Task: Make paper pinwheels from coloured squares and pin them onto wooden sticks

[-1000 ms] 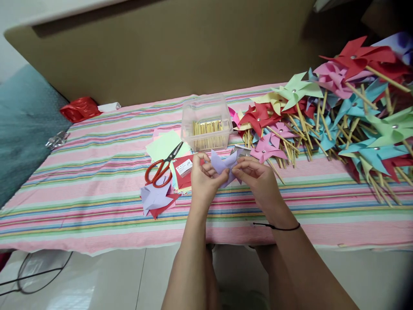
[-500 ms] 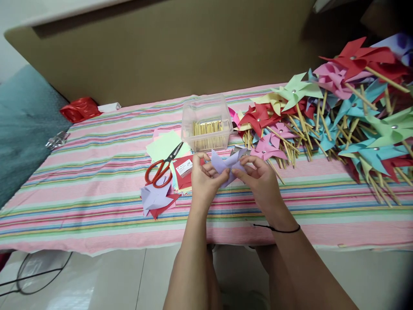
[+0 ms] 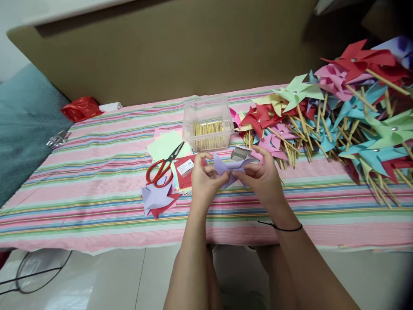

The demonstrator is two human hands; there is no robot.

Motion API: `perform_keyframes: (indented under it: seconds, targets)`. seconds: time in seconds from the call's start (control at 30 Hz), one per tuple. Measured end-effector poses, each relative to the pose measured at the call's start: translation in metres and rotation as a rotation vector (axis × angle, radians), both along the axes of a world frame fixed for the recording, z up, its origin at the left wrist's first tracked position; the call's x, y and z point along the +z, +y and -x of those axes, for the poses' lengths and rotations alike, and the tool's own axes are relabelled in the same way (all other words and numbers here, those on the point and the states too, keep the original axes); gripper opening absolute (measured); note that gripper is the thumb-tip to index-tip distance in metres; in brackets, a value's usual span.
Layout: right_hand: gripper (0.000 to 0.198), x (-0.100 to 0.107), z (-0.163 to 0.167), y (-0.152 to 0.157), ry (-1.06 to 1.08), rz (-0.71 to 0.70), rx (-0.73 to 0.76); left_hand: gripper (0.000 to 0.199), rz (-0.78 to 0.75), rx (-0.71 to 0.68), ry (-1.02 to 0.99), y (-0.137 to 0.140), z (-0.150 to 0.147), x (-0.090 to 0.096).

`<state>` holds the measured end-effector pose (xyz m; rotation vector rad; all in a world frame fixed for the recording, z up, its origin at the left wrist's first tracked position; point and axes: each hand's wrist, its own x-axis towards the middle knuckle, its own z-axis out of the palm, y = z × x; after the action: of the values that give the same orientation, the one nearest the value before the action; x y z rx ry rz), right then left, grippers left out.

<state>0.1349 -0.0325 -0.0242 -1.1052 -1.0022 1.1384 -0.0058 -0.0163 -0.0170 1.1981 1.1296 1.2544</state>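
Between my two hands is a purple paper pinwheel (image 3: pixel 232 167), its blades curling up and outward. My left hand (image 3: pixel 208 178) pinches its left side, thumb near the middle. From the right, my right hand (image 3: pixel 262 174) pinches it with thumb and curled fingers, the index finger raised. Just behind the paper lies a small grey open box (image 3: pixel 241 153). Left of my left hand are red-handled scissors (image 3: pixel 164 165), lying over light green paper sheets (image 3: pixel 167 146), and a red sheet (image 3: pixel 184 180) with a small white card (image 3: pixel 185 168).
A clear plastic box (image 3: pixel 208 122) of short sticks stands behind my hands. Many finished pinwheels (image 3: pixel 298 92) on sticks pile up at the right. Purple and red folded papers (image 3: pixel 156 198) lie front left. A red plastic bag (image 3: pixel 81 109) sits far left on the striped cloth (image 3: pixel 97 172).
My right hand has shifted slightly right and lifted its index finger from the pinwheel's top blade. The grey box behind shows more. My left hand keeps its pinch.
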Motion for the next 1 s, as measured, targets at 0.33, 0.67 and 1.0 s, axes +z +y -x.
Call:
perform_keyframes:
  seconds: [0.33,0.67,1.0]
  targets:
    - [0.075,0.0006,-0.0016,0.0003,0.029,0.01,-0.006,0.055,0.054,0.029,-0.057,-0.0022,-0.0035,0.007]
    - [0.081,-0.0037,-0.0026,0.002,0.028,0.036,-0.054,0.053,0.047,0.033,-0.052,-0.0014,-0.0057,0.0022]
    - [0.091,-0.008,-0.0035,0.0042,0.053,0.098,0.002,0.053,0.068,0.062,-0.049,-0.0012,-0.0065,0.0044]
